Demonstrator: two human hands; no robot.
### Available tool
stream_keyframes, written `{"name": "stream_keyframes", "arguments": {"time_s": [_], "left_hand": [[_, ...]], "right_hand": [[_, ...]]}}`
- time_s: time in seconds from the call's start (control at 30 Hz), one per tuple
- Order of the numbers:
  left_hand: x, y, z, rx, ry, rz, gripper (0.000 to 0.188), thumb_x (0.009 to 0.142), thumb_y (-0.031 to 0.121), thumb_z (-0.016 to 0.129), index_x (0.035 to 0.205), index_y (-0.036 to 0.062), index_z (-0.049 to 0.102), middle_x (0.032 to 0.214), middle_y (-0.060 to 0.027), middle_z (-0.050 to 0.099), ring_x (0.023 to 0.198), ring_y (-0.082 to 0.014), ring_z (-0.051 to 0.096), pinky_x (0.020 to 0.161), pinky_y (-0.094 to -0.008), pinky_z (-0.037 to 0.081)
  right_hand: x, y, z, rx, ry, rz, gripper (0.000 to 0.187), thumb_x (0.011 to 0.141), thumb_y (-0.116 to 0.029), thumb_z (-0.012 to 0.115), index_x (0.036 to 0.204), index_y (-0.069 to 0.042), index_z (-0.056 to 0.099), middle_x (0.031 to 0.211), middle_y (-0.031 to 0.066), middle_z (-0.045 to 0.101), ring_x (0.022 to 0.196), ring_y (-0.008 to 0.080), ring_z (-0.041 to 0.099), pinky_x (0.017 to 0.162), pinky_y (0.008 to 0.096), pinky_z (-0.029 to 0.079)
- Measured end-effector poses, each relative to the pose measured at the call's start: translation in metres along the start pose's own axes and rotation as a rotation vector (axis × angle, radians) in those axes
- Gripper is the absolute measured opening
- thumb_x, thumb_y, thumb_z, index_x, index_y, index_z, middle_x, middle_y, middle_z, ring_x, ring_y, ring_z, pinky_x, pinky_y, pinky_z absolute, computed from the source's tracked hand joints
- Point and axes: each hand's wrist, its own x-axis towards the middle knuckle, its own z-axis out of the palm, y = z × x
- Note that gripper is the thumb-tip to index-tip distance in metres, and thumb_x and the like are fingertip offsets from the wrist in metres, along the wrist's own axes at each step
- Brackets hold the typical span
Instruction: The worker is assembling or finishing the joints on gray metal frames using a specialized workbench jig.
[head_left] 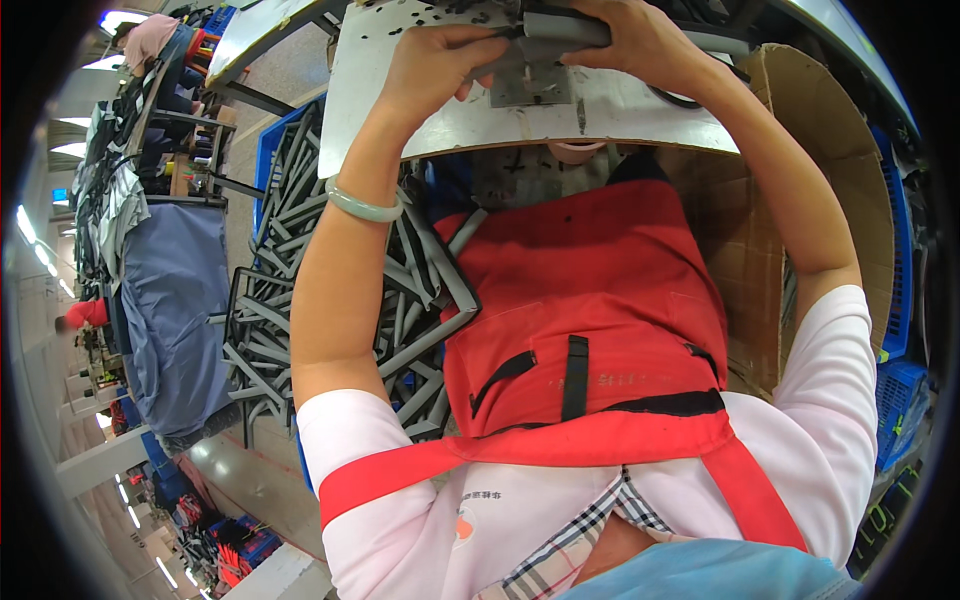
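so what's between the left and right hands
In the head view, a grey piece lies between the left hand and right hand; part of a metal plate on the white table also shows there.

Grey piece (560, 28) — partly hidden, worktable (650, 122) — cut off above

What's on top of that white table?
A metal plate and scattered small black bits. The right hand holds a grey piece near the plate; the left hand is by its end. The hands and grey piece hide what's beneath.
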Motion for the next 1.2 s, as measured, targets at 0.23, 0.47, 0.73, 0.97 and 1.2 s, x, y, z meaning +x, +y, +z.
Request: {"name": "stream_keyframes", "arguments": {"time_s": [0.23,0.47,0.73,0.97,1.2], "left_hand": [[0.027,-0.022,-0.008,0.002,-0.008,0.074,0.032,0.092,0.025,0.066,0.108,-0.0019,0.071,0.072,-0.0068,0.065,0.055,-0.0082,0.050,0.053,-0.0238,0.041],[0.004,-0.020,-0.035,-0.214,0.184,-0.030,0.025,0.095,0.015,0.060,0.103,-0.0066,0.069,0.071,-0.0089,0.066,0.054,-0.0124,0.055,0.049,-0.0257,0.044],[-0.025,0.048,0.040,0.240,-0.120,0.109,0.025,0.084,0.021,0.070,0.089,-0.0033,0.071,0.069,-0.0116,0.067,0.064,-0.0146,0.058,0.063,-0.0311,0.048],[-0.047,-0.021,-0.002,0.180,-0.099,0.166,0.034,0.093,0.035,0.059,0.099,0.0041,0.073,0.080,-0.0059,0.070,0.069,-0.0145,0.060,0.066,-0.0300,0.048],[-0.111,-0.023,-0.016,-0.205,-0.495,-0.313,0.046,0.096,0.042,0.060,0.103,-0.0020,0.071,0.087,-0.0072,0.071,0.079,-0.0130,0.065,0.082,-0.0269,0.050]], "right_hand": [[0.016,0.011,0.004,-0.047,0.039,0.011,0.059,0.076,-0.042,0.077,0.107,0.005,0.061,0.095,0.0246,0.066,0.089,0.0399,0.065,0.074,0.0436,0.051],[-0.012,-0.011,-0.023,0.103,0.211,0.199,0.052,0.077,-0.032,0.077,0.107,0.006,0.059,0.086,0.0252,0.066,0.082,0.0389,0.066,0.070,0.0417,0.052],[-0.058,-0.125,0.098,-0.210,0.282,-0.815,0.021,0.082,-0.017,0.058,0.099,-0.007,0.063,0.116,0.0113,0.060,0.118,0.0259,0.053,0.097,0.0365,0.047],[-0.040,-0.099,0.065,-0.106,0.193,-0.504,0.019,0.077,-0.011,0.064,0.096,-0.007,0.061,0.093,0.0115,0.064,0.094,0.0301,0.063,0.083,0.0422,0.049],[-0.068,-0.059,0.004,-0.299,-0.031,-0.395,0.026,0.073,-0.011,0.070,0.094,-0.006,0.054,0.098,0.0107,0.062,0.106,0.0294,0.054,0.095,0.0394,0.038]]}}
